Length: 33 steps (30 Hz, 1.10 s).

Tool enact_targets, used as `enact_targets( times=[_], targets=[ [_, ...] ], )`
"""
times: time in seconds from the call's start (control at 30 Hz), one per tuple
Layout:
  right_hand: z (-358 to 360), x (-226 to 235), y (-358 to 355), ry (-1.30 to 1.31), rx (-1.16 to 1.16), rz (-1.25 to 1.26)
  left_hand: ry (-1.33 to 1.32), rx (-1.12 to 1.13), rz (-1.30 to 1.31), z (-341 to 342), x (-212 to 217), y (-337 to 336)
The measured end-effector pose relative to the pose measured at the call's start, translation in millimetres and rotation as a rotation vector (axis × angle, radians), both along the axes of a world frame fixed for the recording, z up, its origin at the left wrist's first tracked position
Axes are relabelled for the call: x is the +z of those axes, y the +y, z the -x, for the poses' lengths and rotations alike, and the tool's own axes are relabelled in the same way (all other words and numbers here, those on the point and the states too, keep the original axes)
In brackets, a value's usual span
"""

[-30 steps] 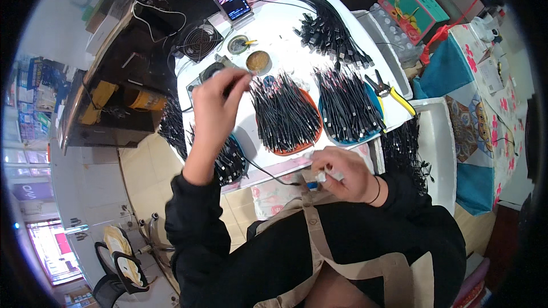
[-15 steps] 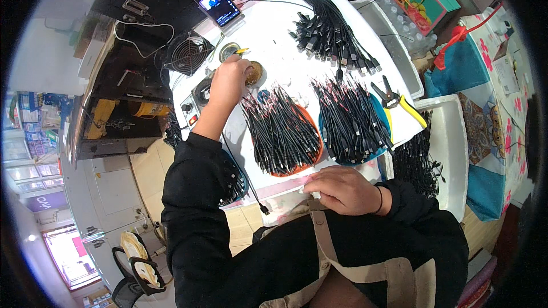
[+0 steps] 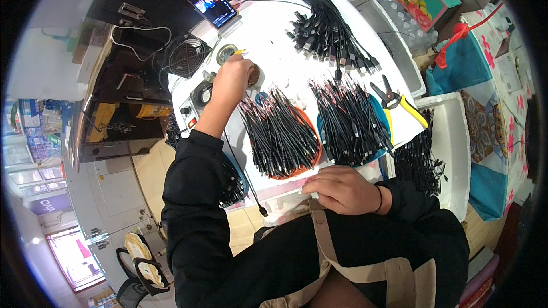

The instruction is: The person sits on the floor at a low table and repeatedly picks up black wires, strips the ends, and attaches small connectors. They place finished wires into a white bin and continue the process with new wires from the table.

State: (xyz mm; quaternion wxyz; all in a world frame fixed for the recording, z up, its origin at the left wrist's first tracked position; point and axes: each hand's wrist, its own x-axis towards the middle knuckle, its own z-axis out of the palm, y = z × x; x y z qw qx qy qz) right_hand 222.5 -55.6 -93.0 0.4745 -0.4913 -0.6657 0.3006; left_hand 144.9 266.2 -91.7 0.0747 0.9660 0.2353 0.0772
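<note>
The left hand (image 3: pixel 232 80) has moved to the brown dish (image 3: pixel 253 76), grip clamped on 1 black cable (image 3: pixel 262 210); right hand (image 3: pixel 345 191) grip unclear.

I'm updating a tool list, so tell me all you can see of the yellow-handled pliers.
The pliers have dark, metal-looking jaws and yellow handles. They lie on the white table, near its right edge, jaws open and pointing away from the person, handles spread. Nothing grips them; whether one handle touches the blue tray is unclear.

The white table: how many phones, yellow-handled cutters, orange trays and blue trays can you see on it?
Phone: 1
Yellow-handled cutters: 1
Orange tray: 1
Blue trays: 2, one partly hidden by a sleeve
Total: 5
</note>
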Motion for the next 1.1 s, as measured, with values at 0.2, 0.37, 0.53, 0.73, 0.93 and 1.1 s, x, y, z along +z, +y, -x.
enact_targets(
  times=[0.2, 0.37, 0.53, 0.73, 0.93, 1.1],
  targets=[
    [4, 5, -2, -0.002, -0.067, -0.040, -0.134, 0.021, 0.035, 19, 21, -4],
    [10, 10, -8, -0.040, -0.081, -0.009, -0.244, 0.115, 0.036, 78, 52, -5],
    [20, 13, -10, -0.068, -0.022, 0.042, -0.156, 0.235, -0.003, 129, 55, 3],
    [31, 12, -7, -0.112, -0.005, 0.012, -0.107, 0.160, -0.078, 135, 34, 14],
    [31, 11, -6, -0.117, -0.018, 0.021, 0.015, 0.149, -0.128, 125, 34, 27],
    [30, 8, -4, -0.120, -0.023, 0.001, 0.214, 0.097, -0.212, 116, 40, 27]
  ],
)
